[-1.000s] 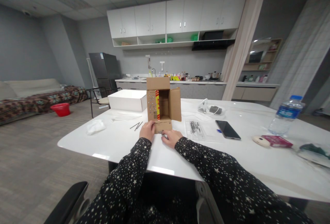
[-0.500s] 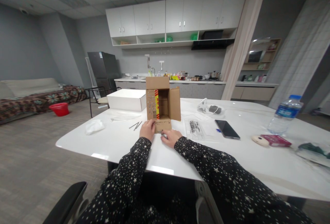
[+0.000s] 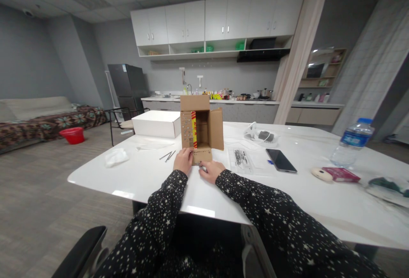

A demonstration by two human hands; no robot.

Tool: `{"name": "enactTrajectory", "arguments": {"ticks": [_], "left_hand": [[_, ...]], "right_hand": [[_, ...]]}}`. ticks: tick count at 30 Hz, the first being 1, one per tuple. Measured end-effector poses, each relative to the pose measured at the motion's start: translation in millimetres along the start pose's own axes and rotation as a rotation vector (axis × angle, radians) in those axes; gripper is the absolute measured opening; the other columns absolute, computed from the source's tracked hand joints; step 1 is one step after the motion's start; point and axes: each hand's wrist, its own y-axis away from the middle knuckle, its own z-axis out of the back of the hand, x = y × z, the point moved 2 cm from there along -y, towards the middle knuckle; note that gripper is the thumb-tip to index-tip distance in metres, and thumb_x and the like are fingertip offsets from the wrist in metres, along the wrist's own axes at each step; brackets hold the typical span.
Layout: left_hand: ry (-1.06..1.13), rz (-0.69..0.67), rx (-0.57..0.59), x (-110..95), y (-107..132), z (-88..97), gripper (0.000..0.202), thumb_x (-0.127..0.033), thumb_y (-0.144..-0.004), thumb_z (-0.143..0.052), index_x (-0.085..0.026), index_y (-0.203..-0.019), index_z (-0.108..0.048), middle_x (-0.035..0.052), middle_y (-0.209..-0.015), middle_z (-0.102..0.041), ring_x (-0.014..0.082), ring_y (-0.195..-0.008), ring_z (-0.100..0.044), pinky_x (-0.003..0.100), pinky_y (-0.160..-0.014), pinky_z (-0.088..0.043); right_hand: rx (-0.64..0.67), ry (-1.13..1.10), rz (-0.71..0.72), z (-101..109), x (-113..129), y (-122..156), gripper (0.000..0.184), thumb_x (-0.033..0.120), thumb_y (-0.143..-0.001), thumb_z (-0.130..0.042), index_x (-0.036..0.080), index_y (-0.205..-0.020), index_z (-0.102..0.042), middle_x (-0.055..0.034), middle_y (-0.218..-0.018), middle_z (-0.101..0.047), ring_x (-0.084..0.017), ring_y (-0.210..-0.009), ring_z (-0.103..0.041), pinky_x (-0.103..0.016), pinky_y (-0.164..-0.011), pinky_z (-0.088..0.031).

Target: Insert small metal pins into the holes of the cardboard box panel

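Note:
A small cardboard box (image 3: 216, 128) stands open towards me, its flaps spread and a red-yellow label strip on the left flap. My left hand (image 3: 183, 161) is closed at the left edge of the box's lower flap (image 3: 202, 157). By the flap's lower right side, my right hand (image 3: 211, 171) is curled, with a small dark and silvery thing at its fingertips, too small to name. Thin metal rods (image 3: 169, 155) lie left of my left hand. To the right of the box is a clear plastic bag (image 3: 242, 161) with small dark pieces.
A white box (image 3: 156, 123) stands behind on the left, and a crumpled white tissue (image 3: 116, 157) lies near the left edge. On the right are a phone (image 3: 281, 160), a white cabled device (image 3: 259, 133), a maroon box (image 3: 341, 174) and a water bottle (image 3: 351, 142).
Only a very slight shift of the camera view shows. Both hands stay at the lower flap, and the box has not visibly moved.

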Motion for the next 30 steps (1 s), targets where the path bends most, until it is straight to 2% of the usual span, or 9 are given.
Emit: {"name": "enactTrajectory", "arguments": {"ticks": [8,14,21,30], "left_hand": [[-0.004,0.036,0.011,0.0,0.2,1.3,0.020,-0.014,-0.081,-0.045,-0.019,-0.095,-0.058,0.0068,-0.094,-0.061,0.0199,-0.091,-0.056,0.034,-0.084,-0.045],[0.046,0.040,-0.032,4.5,-0.4,-0.9,0.018,-0.014,-0.080,-0.045,-0.018,-0.092,-0.057,0.0069,-0.092,-0.057,0.0185,-0.088,-0.056,0.032,-0.083,-0.046],[-0.016,0.134,-0.051,4.6,0.4,3.2,0.013,-0.025,-0.082,-0.051,-0.018,-0.092,-0.056,0.0059,-0.089,-0.058,0.0172,-0.076,-0.058,0.031,-0.074,-0.047],[-0.007,0.091,-0.080,2.8,-0.2,2.4,0.010,-0.024,-0.083,-0.048,-0.020,-0.089,-0.055,0.0038,-0.083,-0.060,0.0170,-0.077,-0.058,0.030,-0.074,-0.045]], "right_hand": [[0.004,0.010,0.000,0.8,0.8,0.4,0.039,0.046,-0.087,-0.036,0.029,-0.115,-0.058,-0.0046,-0.097,-0.068,-0.020,-0.085,-0.061,-0.029,-0.070,-0.040],[-0.008,0.003,0.006,-0.1,-0.3,-0.4,0.038,0.045,-0.086,-0.037,0.030,-0.113,-0.059,-0.0038,-0.095,-0.068,-0.020,-0.084,-0.062,-0.028,-0.069,-0.040],[0.000,-0.015,0.000,-1.6,-0.3,-0.8,0.039,0.046,-0.086,-0.036,0.030,-0.114,-0.059,-0.0034,-0.095,-0.068,-0.020,-0.086,-0.061,-0.029,-0.072,-0.040],[-0.006,-0.005,0.012,-3.5,-2.3,-2.3,0.039,0.046,-0.086,-0.036,0.030,-0.114,-0.058,-0.0036,-0.095,-0.068,-0.020,-0.085,-0.062,-0.029,-0.071,-0.040]]}}
